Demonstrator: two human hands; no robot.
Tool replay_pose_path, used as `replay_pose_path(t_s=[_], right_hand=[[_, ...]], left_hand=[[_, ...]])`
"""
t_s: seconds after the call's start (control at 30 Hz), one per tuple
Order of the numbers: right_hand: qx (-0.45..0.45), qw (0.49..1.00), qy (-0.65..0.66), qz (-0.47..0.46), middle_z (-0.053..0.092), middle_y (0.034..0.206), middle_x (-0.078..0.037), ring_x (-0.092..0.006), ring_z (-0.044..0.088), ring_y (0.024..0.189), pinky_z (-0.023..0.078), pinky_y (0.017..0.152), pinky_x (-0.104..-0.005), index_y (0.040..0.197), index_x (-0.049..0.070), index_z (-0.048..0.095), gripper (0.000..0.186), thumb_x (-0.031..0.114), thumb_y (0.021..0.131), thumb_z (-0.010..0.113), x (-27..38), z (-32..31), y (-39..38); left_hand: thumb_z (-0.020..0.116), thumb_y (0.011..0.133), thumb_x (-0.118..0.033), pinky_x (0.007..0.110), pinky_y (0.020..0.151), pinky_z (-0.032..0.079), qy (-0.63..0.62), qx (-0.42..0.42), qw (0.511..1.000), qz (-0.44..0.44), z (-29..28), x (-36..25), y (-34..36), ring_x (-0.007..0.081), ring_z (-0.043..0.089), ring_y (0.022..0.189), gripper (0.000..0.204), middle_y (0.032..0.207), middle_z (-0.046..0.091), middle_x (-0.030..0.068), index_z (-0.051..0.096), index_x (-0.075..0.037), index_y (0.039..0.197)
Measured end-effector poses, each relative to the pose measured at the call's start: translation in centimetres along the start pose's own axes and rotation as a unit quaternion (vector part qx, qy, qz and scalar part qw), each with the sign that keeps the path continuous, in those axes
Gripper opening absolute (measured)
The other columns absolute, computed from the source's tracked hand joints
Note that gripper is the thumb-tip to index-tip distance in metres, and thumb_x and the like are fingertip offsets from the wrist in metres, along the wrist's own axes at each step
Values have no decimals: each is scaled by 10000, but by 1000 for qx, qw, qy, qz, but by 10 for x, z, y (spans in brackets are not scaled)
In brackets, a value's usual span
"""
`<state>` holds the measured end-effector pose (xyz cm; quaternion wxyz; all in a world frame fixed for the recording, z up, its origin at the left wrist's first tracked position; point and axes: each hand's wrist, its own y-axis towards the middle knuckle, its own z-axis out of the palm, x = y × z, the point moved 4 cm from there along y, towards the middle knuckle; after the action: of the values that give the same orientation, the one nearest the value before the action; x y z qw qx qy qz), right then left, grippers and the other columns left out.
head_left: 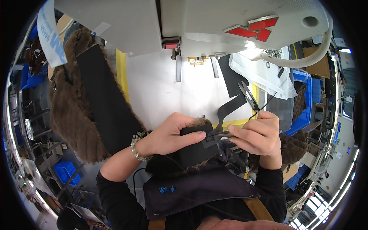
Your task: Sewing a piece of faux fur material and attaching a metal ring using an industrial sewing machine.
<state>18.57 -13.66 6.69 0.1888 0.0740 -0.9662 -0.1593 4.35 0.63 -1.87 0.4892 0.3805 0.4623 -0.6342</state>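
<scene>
My left hand (pixel 178 134) grips a fur-edged piece of black fabric (pixel 191 153), thumb pressed flat on its dark side. Stitching shows on a small dark patch beside that thumb. From this patch a black strap (pixel 226 109) curls up and away over the white work surface. My right hand (pixel 257 134) is closed on tweezers (pixel 222 134), their metal tips at the stitched patch. Just beyond the right hand lie open-bladed scissors (pixel 249 97) with dark handles; their lower part is partly hidden by my fingers.
A sewing machine (pixel 214 23) spans the far side above the white work surface (pixel 153 76). Brown fur with black backing (pixel 103 99) lies at left. At right are black fabric (pixel 233 76), a translucent plastic bag (pixel 264 73) and a blue bin (pixel 303 103).
</scene>
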Motion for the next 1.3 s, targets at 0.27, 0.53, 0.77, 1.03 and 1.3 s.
replay_pose_path(t_s=[0.27,0.53,0.77,1.03,1.3], right_hand=[[-49,931,253,257,636,719,-54,-173,521,557,388,525,-273,917,34,703,280,74,645,758,-22,24,-9],[34,860,417,293,658,839,-121,-218,628,742,483,711,-292,969,-36,659,161,15,824,614,-14,53,10],[3,922,258,290,586,658,-26,-163,552,556,392,531,-258,822,23,676,203,5,648,778,-4,37,5],[-76,995,-55,29,404,547,57,-106,368,434,232,468,-267,918,33,722,430,135,505,661,41,36,-4],[-99,984,-143,-29,377,553,54,-84,344,448,193,482,-267,919,17,722,466,148,490,599,50,44,-6]], left_hand=[[619,920,-159,248,619,470,27,-27,998,55,3,-4,1,38,525,670,224,710,643,61,647,53,989],[596,932,-171,265,604,454,44,-65,994,72,4,-5,1,68,488,628,239,684,605,107,641,41,1033],[578,949,-220,286,585,436,60,-102,992,40,2,-2,0,80,447,615,283,644,551,118,616,60,944],[574,951,-214,277,580,425,-14,-111,993,22,4,0,1,49,425,657,301,631,537,45,593,78,878],[572,944,-182,262,614,433,-42,-139,989,11,3,4,2,33,448,708,278,682,572,17,602,84,869]])
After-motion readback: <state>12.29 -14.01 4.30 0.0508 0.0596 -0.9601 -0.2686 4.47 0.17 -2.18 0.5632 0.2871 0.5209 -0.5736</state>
